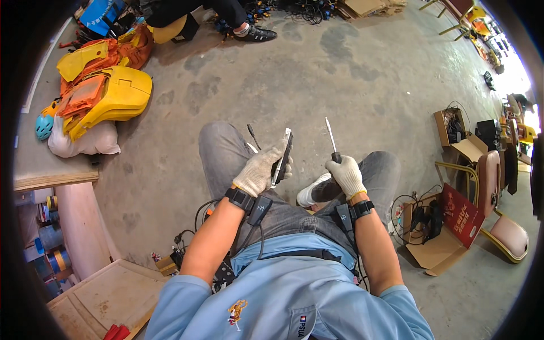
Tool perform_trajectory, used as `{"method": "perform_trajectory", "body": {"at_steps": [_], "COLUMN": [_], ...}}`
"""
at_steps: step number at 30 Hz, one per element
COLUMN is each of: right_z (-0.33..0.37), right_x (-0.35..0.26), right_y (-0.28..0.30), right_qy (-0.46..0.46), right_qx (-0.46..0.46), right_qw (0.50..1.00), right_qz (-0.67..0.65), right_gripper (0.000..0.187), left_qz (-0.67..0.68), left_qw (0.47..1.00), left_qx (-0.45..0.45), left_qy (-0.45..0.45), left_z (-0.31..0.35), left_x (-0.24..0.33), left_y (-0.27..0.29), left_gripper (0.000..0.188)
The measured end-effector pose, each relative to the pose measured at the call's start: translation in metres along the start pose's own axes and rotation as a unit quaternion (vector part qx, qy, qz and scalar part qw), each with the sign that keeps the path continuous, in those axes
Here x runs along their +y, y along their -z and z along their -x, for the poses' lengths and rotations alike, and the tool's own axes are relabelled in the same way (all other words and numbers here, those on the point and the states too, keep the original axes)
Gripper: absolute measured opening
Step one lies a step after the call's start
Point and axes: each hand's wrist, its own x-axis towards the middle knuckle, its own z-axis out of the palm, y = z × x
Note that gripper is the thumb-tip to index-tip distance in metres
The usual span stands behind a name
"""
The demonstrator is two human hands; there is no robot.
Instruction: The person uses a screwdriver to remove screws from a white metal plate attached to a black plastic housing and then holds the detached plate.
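Observation:
My left hand (pixel 259 171), in a whitish knit work glove, is closed around a flat black device (pixel 283 161) with a pale, silvery edge. It is held up on edge above my lap, so its broad face hardly shows. A black cable end (pixel 253 136) sticks up beside this hand; where it leads is hidden. My gloved right hand (pixel 347 175) grips a screwdriver (pixel 331 137) by its black handle, the metal shaft pointing up and away from me. The screwdriver and the device are apart.
Yellow and orange plastic shells (pixel 122 93) are piled at the left. Open cardboard boxes (pixel 436 249) with black cables lie at the right, near a chair (pixel 490 181). A seated person's shoe (pixel 256 34) is at the far side. A wooden board (pixel 107 294) is at lower left.

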Motion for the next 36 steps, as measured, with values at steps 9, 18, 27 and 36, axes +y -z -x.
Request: {"method": "perform_trajectory", "body": {"at_steps": [9, 18, 27, 36], "right_z": [-0.001, 0.008, 0.043, 0.068], "right_x": [0.0, -0.01, -0.062, -0.097], "right_y": [0.003, 0.009, 0.02, 0.024], "right_qy": [-0.008, -0.018, 0.057, 0.095], "right_qx": [0.025, 0.043, -0.154, -0.151], "right_qw": [1.0, 0.992, 0.872, 0.907], "right_qz": [0.011, -0.117, -0.46, -0.382], "right_gripper": [0.037, 0.029, 0.039, 0.051], "left_qz": [0.011, -0.03, -0.159, -0.242], "left_qw": [1.0, 0.999, 0.983, 0.969], "left_qx": [0.021, 0.007, -0.078, -0.049], "left_qy": [0.001, -0.02, -0.037, -0.014], "left_z": [-0.001, 0.003, 0.007, 0.011], "left_x": [0.0, 0.0, 0.004, 0.01], "left_y": [-0.003, -0.005, -0.016, -0.024], "left_gripper": [0.044, 0.051, 0.062, 0.06]}}
